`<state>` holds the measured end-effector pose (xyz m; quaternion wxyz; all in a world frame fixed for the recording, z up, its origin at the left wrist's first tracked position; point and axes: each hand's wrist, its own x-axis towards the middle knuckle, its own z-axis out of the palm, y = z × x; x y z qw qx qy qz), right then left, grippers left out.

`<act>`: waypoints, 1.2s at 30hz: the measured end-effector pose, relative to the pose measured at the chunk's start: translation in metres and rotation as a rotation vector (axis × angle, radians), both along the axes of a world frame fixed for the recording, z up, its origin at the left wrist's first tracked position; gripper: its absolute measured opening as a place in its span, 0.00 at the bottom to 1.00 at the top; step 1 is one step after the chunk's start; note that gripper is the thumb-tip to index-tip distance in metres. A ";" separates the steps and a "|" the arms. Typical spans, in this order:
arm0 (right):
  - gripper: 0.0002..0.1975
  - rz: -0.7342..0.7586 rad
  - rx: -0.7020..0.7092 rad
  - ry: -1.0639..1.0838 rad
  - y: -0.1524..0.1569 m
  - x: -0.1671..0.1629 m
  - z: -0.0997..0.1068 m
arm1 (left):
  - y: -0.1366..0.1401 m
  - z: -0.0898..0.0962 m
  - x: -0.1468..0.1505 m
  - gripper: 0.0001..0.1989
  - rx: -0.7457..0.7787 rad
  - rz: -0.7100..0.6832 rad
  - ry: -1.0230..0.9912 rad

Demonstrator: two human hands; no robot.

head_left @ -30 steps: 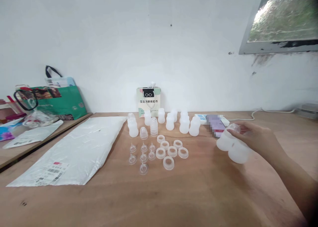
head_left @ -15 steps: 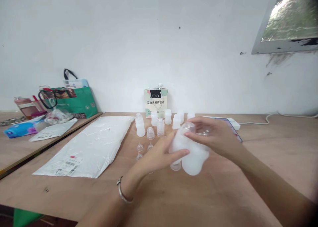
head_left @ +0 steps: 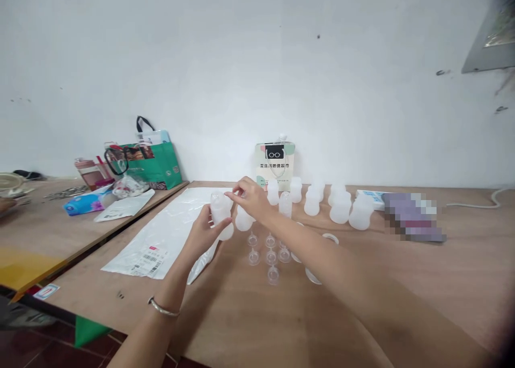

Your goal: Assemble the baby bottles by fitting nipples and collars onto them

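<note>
My left hand (head_left: pixel 204 229), with a bracelet on its wrist, is wrapped around a milky white baby bottle (head_left: pixel 220 210) with a clear domed top, tilted above the white plastic mailer. My right hand (head_left: pixel 253 199) reaches across, its thumb and fingers drawn together beside the bottle's top. What those fingers hold, if anything, I cannot make out. Just behind stands another white bottle (head_left: pixel 243 220). In front of the right forearm lie several clear bottle nipples (head_left: pixel 271 257) in rows. White rings (head_left: pixel 313 275) are partly hidden by the forearm.
More white bottles (head_left: pixel 340 207) stand toward the back right, near a phone-like blurred object (head_left: pixel 414 218). A paper bag (head_left: pixel 277 167) leans at the wall. The white mailer (head_left: pixel 161 234) lies left. On the side table are a green bag (head_left: pixel 161 164) and a blue tissue pack (head_left: pixel 88 200).
Both hands have moved left with a bottle, from the right of the nipples to above the mailer's edge. The view has turned, uncovering more bottles and rings on the right.
</note>
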<state>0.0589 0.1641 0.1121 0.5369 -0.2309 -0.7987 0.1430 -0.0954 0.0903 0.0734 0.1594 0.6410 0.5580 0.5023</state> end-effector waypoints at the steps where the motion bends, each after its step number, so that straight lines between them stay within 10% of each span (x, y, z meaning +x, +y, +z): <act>1: 0.11 -0.008 0.010 -0.019 0.002 -0.005 -0.005 | 0.001 -0.004 -0.001 0.24 -0.025 -0.004 -0.005; 29: 0.08 -0.185 0.044 -0.048 -0.006 -0.019 -0.008 | 0.001 -0.041 0.002 0.23 -0.173 0.059 0.107; 36: 0.11 -0.064 -0.094 0.203 -0.047 0.078 0.013 | -0.031 -0.016 0.021 0.26 0.421 0.311 0.260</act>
